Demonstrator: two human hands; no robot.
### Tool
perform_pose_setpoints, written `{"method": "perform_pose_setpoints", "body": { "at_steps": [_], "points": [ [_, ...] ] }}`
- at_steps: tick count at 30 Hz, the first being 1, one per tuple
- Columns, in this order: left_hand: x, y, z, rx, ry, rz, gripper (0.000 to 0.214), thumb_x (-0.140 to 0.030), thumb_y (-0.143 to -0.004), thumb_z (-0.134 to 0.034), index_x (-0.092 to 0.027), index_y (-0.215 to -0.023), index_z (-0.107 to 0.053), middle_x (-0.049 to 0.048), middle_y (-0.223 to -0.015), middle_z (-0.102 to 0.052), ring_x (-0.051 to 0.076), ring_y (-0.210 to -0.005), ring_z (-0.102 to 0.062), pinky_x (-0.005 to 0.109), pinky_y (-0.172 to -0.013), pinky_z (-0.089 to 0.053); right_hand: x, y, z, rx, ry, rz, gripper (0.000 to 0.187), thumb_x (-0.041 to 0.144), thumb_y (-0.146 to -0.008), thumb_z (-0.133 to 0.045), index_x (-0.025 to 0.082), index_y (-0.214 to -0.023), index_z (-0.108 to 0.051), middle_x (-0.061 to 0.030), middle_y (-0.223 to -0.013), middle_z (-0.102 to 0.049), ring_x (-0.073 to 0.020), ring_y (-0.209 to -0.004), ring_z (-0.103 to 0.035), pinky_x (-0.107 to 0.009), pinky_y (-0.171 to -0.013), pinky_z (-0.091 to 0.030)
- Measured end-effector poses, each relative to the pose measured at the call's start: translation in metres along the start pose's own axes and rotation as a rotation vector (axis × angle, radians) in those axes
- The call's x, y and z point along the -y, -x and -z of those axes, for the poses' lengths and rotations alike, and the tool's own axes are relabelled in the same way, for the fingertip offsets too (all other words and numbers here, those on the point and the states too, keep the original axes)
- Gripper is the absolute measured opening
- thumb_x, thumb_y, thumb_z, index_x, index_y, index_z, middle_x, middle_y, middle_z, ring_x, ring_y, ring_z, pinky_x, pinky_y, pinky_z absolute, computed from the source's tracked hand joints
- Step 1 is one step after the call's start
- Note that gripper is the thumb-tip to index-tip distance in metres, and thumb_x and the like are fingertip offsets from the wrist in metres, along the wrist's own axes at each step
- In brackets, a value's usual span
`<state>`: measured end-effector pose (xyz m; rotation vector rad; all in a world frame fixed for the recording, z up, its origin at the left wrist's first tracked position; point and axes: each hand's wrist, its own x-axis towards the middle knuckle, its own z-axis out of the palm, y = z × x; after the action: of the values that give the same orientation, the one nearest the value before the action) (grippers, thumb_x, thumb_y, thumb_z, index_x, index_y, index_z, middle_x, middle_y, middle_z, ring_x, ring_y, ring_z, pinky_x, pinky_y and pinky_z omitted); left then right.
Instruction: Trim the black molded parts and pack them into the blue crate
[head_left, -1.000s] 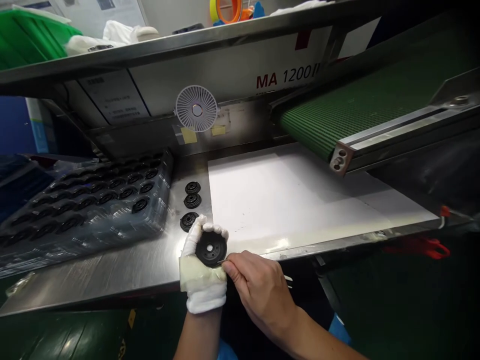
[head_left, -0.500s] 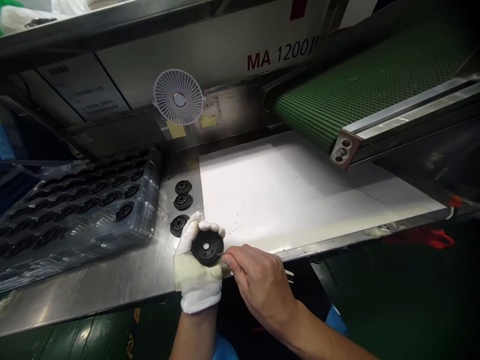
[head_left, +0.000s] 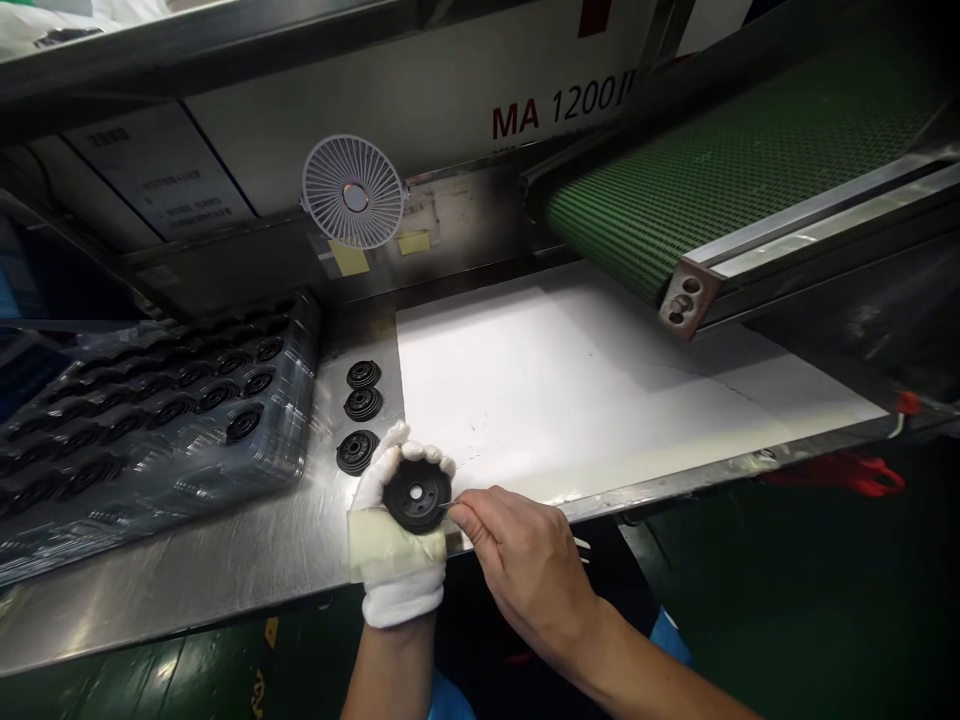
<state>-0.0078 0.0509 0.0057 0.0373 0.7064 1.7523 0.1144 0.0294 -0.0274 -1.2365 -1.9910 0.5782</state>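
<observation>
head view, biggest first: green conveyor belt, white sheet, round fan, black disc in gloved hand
1. Green conveyor belt, white sheet: unsure, belt runs out of frame
2. Round white fan
3. Black disc, smallest despite being nearest the camera

Here's the white-gloved left hand point(head_left: 397, 565) cradling a round black rubber disc point(head_left: 416, 496), and the bare right hand point(head_left: 529, 570) bringing a thin metal pick point(head_left: 448, 506) right to its edge! Just beside them, three matching black discs point(head_left: 363, 374) line up on the stainless steel bench point(head_left: 225, 560), between a clear plastic tray point(head_left: 306, 370) of black discs and a white sheet point(head_left: 540, 390).
</observation>
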Motion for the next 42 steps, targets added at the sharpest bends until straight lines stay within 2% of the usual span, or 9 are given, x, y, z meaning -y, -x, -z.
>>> {"method": "perform_pose_setpoints", "body": {
  "at_steps": [6, 10, 23, 26, 32, 37, 42],
  "points": [
    [0.010, -0.002, 0.002, -0.093, 0.042, -0.138, 0.014, -0.015, -0.086, -0.056, -0.015, -0.097, -0.065, -0.0020, -0.070, -0.056, 0.012, -0.067, -0.058, 0.031, -0.068, -0.055, 0.004, 0.006, -0.008, 0.015, -0.003, 0.000, 0.024, 0.029, -0.100, -0.045, 0.020, -0.084, -0.060, 0.0021, -0.074, -0.060, -0.0138, -0.067, -0.053, -0.028, -0.063, -0.032],
    [0.011, 0.001, 0.006, -0.097, 0.035, -0.213, 0.016, -0.013, -0.087, -0.054, -0.015, -0.099, -0.065, -0.0018, -0.071, -0.057, 0.012, -0.068, -0.059, 0.031, -0.071, -0.056, 0.006, 0.008, -0.010, 0.023, -0.020, -0.004, 0.024, 0.030, -0.100, -0.044, 0.021, -0.084, -0.061, 0.0023, -0.075, -0.060, -0.0138, -0.067, -0.054, -0.028, -0.063, -0.032],
    [0.011, 0.007, 0.008, -0.047, 0.028, -0.235, 0.017, -0.016, -0.087, -0.055, -0.015, -0.101, -0.064, -0.0018, -0.074, -0.057, 0.012, -0.071, -0.059, 0.032, -0.074, -0.055, 0.010, 0.009, -0.009, 0.084, -0.097, -0.059, 0.024, 0.030, -0.100, -0.044, 0.022, -0.088, -0.063, 0.0004, -0.078, -0.063, -0.0148, -0.071, -0.057, -0.026, -0.064, -0.035],
    [0.009, 0.009, 0.009, -0.069, 0.024, -0.243, 0.017, -0.016, -0.087, -0.055, -0.015, -0.101, -0.064, -0.0020, -0.073, -0.056, 0.012, -0.070, -0.059, 0.032, -0.073, -0.056, 0.012, 0.010, -0.010, 0.091, -0.102, -0.049, 0.025, 0.030, -0.100, -0.045, 0.021, -0.084, -0.062, 0.0000, -0.077, -0.063, -0.0147, -0.069, -0.056, -0.026, -0.063, -0.035],
    [0.005, 0.008, 0.009, -0.097, 0.060, -0.225, 0.016, -0.014, -0.088, -0.051, -0.015, -0.099, -0.063, -0.0024, -0.071, -0.055, 0.011, -0.068, -0.058, 0.031, -0.071, -0.055, 0.015, 0.013, -0.010, 0.113, -0.104, -0.031, 0.021, 0.030, -0.098, -0.048, 0.022, -0.089, -0.065, 0.0010, -0.078, -0.064, -0.0151, -0.071, -0.059, -0.026, -0.064, -0.037],
    [0.006, 0.008, 0.009, -0.061, 0.048, -0.247, 0.016, -0.016, -0.087, -0.055, -0.016, -0.100, -0.063, -0.0021, -0.073, -0.056, 0.011, -0.070, -0.059, 0.032, -0.074, -0.055, 0.015, 0.010, -0.007, 0.061, -0.111, -0.078, 0.020, 0.030, -0.099, -0.046, 0.025, -0.093, -0.065, 0.0016, -0.080, -0.063, -0.0144, -0.072, -0.058, -0.025, -0.064, -0.037],
    [0.009, 0.005, 0.009, -0.051, 0.067, -0.247, 0.015, -0.015, -0.087, -0.053, -0.016, -0.098, -0.063, -0.0024, -0.071, -0.057, 0.010, -0.068, -0.059, 0.031, -0.073, -0.055, 0.017, 0.012, -0.011, 0.047, -0.049, -0.003, 0.019, 0.028, -0.099, -0.047, 0.022, -0.091, -0.064, 0.0010, -0.077, -0.063, -0.0147, -0.068, -0.056, -0.027, -0.062, -0.035]
  ]
}}
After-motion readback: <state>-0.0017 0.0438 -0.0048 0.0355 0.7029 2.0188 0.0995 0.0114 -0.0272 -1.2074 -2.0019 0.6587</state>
